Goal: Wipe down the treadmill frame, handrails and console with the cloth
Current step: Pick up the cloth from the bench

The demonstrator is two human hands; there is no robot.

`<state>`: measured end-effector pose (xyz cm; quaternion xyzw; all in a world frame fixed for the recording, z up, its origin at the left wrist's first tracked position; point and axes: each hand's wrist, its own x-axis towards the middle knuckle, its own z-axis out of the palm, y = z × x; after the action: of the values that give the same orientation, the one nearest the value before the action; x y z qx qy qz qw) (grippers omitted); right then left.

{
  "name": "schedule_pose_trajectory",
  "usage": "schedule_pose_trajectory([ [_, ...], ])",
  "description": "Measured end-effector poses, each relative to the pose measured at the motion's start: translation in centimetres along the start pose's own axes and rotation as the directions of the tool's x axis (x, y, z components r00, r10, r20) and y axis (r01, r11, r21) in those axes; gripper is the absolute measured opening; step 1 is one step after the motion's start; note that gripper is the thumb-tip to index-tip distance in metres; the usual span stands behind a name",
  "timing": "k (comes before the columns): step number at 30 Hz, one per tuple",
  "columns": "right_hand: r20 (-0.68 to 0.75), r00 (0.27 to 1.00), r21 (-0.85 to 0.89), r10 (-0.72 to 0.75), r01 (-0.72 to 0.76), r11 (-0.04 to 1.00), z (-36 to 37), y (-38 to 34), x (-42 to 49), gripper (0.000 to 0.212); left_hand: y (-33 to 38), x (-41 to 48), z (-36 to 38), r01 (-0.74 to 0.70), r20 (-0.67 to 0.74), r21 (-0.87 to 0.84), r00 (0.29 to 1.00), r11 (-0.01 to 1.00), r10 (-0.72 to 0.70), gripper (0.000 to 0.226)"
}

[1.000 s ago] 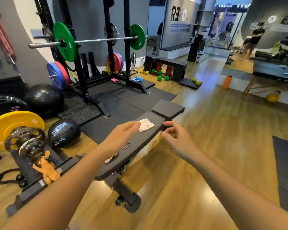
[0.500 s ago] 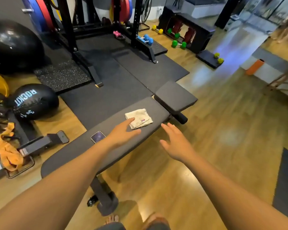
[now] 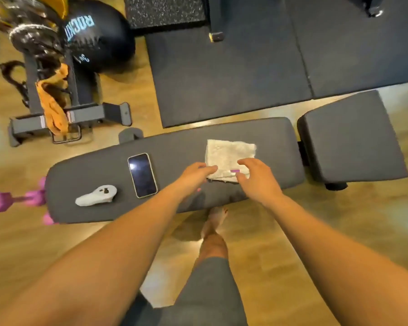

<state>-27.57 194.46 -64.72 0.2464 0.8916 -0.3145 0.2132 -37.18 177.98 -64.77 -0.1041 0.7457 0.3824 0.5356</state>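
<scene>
A folded pale cloth (image 3: 230, 158) with a small purple tag lies flat on the long dark bench pad (image 3: 179, 147). My left hand (image 3: 193, 176) reaches in from the left, its fingertips touching the cloth's near left corner. My right hand (image 3: 257, 178) is on the cloth's near right edge, fingers curled over it and thumb beneath by the tag, pinching it. No treadmill is in view.
On the same pad lie a phone (image 3: 142, 175) and a white controller (image 3: 97, 196). A separate seat pad (image 3: 349, 135) sits to the right. Black floor mats (image 3: 222, 67), a medicine ball (image 3: 97, 36), a weight stand (image 3: 64, 114) and pink dumbbells (image 3: 14, 201) surround the bench.
The view has tilted down to look straight at the bench. Both hands have closed in on the cloth: the left reached its corner and the right came from beside the bench onto its near edge.
</scene>
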Motion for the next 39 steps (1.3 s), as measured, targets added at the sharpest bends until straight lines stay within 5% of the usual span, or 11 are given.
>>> schedule_pose_trajectory([
  [4,0.177,0.983,-0.094,-0.057,0.074,0.993,1.1,4.2,6.6,0.052,1.1,4.8,2.9,0.126,-0.072,-0.025,0.989,0.992,-0.127,0.065],
  [8,0.486,0.874,-0.335,-0.021,0.208,0.919,4.7,6.4,10.5,0.076,0.6,9.4,5.8,0.188,-0.034,-0.032,0.981,0.982,-0.189,0.073],
  [12,0.436,0.900,-0.574,0.020,0.260,0.776,8.4,5.6,10.4,0.073,0.0,12.8,5.8,0.116,-0.154,0.318,0.986,0.941,-0.070,0.050],
  [16,0.421,0.902,-0.656,-0.095,0.376,0.655,7.2,5.1,12.2,0.057,-0.4,14.1,5.1,0.102,-0.160,0.137,0.984,0.985,-0.080,0.026],
  [21,0.334,0.925,-0.567,-0.180,0.350,0.745,2.3,3.3,13.2,0.031,-0.7,9.5,4.3,0.112,-0.044,-0.364,0.990,0.925,-0.137,0.028],
  [26,0.376,0.855,-0.338,-0.356,0.485,0.807,2.1,-6.6,6.8,0.020,-3.5,1.0,-1.0,0.128,0.135,-0.743,0.990,0.657,-0.041,0.029],
  [31,0.425,0.788,0.070,-0.446,0.462,0.884,5.9,-21.6,-3.0,0.029,-8.9,-10.9,-9.8,-0.174,-0.166,-0.903,0.985,0.394,0.053,0.041],
  [39,0.527,0.603,0.242,-0.599,0.569,0.786,18.3,-43.4,-21.5,0.051,-27.3,-30.8,-22.5,-0.507,-0.504,-0.858,0.862,0.084,0.052,0.050],
])
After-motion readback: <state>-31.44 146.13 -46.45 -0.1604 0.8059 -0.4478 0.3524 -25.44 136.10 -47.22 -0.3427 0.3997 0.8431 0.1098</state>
